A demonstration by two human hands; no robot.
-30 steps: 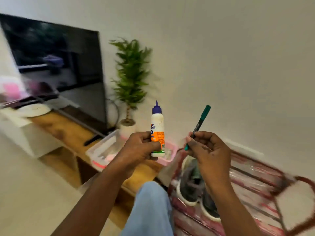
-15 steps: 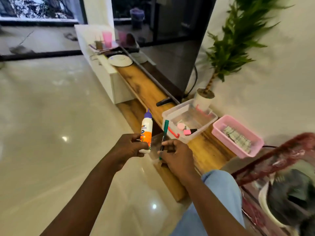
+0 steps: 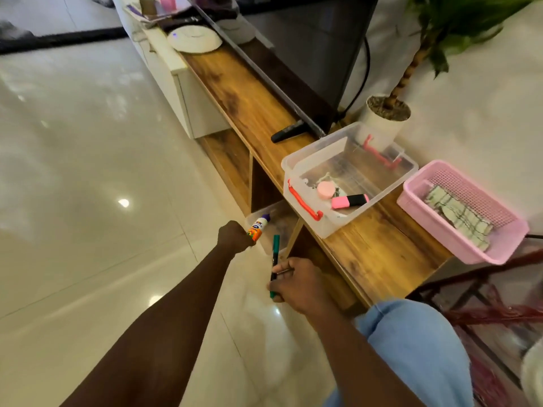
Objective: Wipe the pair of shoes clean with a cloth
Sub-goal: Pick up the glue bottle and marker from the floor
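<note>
My left hand grips a white and orange glue bottle with a purple cap, held out low beside the wooden TV bench. My right hand holds a green marker pen upright, just in front of the bench's edge. A folded checked cloth lies in the pink basket on the bench's right end. The shoes are out of sight, apart from a white blur at the bottom right corner.
A clear plastic box with red handles holds a pink highlighter and a round pink item. Behind it stand a potted plant, a TV and a remote. A red-framed rack is at right, glossy tiled floor at left.
The view swung down and left, away from the shoes. Both hands dropped lower toward the bench's open shelf, the left reaching further forward with the glue bottle tilted.
</note>
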